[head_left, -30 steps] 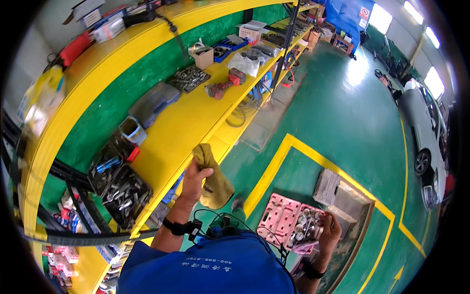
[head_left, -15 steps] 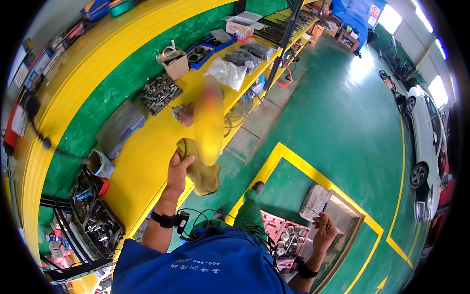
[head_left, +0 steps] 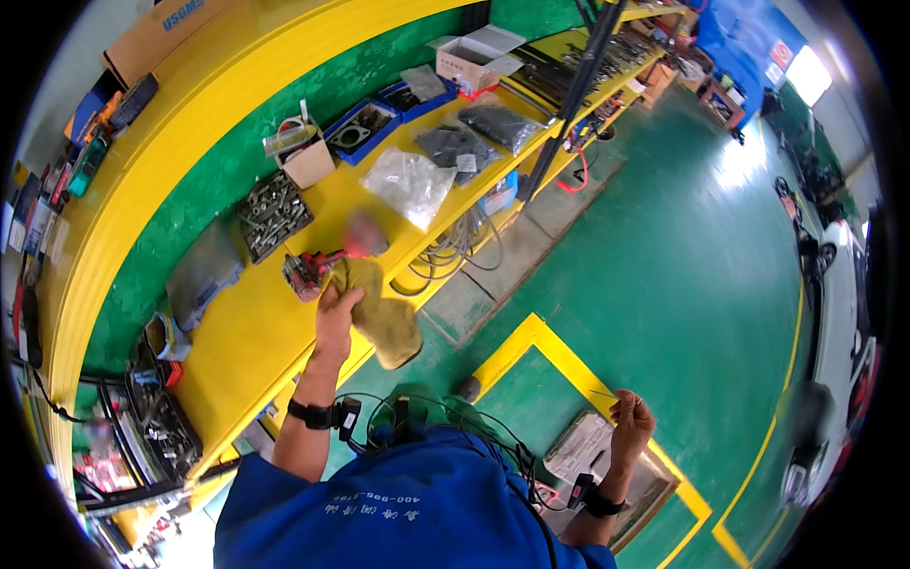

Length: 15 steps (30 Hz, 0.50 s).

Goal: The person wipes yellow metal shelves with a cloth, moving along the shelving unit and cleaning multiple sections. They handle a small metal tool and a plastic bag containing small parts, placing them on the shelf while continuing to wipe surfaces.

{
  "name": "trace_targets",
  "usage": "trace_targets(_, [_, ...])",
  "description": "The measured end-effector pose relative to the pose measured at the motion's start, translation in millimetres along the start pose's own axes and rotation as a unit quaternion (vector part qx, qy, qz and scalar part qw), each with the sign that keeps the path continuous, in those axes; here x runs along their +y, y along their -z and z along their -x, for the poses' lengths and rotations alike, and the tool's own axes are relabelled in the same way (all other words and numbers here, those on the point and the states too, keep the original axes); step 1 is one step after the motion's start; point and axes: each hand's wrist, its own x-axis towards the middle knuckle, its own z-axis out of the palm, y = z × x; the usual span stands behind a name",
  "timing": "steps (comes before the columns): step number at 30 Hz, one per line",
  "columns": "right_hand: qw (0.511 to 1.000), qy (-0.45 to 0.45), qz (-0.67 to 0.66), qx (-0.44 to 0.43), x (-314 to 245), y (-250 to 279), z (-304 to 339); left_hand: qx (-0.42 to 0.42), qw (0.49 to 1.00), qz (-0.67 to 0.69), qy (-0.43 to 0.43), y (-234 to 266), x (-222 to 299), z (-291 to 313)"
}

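My left hand (head_left: pixel 336 310) grips a crumpled yellow-tan cloth (head_left: pixel 382 314) that hangs over the front edge of the long yellow workbench (head_left: pixel 245 337). A red power tool (head_left: pixel 309 272) lies on the bench just beyond that hand. My right hand (head_left: pixel 630 424) is raised over the green floor at the right, pinching a thin wire-like piece (head_left: pixel 605 395) between its fingertips. Both wrists wear black bands with cables.
The bench holds a tray of bolts (head_left: pixel 274 213), a cardboard box (head_left: pixel 307 161), blue bins (head_left: pixel 363 128), plastic bags (head_left: pixel 408 182) and a white box (head_left: pixel 469 59). A flat crate (head_left: pixel 588 446) lies on the floor inside yellow floor lines (head_left: pixel 569 356). A car (head_left: pixel 834 313) stands at right.
I have moved along the bench. My left hand with the cloth has come up beside the red power tool; my right hand has risen away from the floor crate.
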Motion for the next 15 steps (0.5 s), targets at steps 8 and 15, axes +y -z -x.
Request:
trace_targets(8, [0.995,-0.008,0.064,-0.07,-12.7,-23.5,-106.5,0.178,0.874,-0.435,-0.127,-6.4,-53.6,-107.3])
trace_targets(15, [0.99,0.001,0.12,-0.074,-22.4,-37.4,-189.0,0.146,0.679,-0.717,-0.057,31.0,-84.9,-162.1])
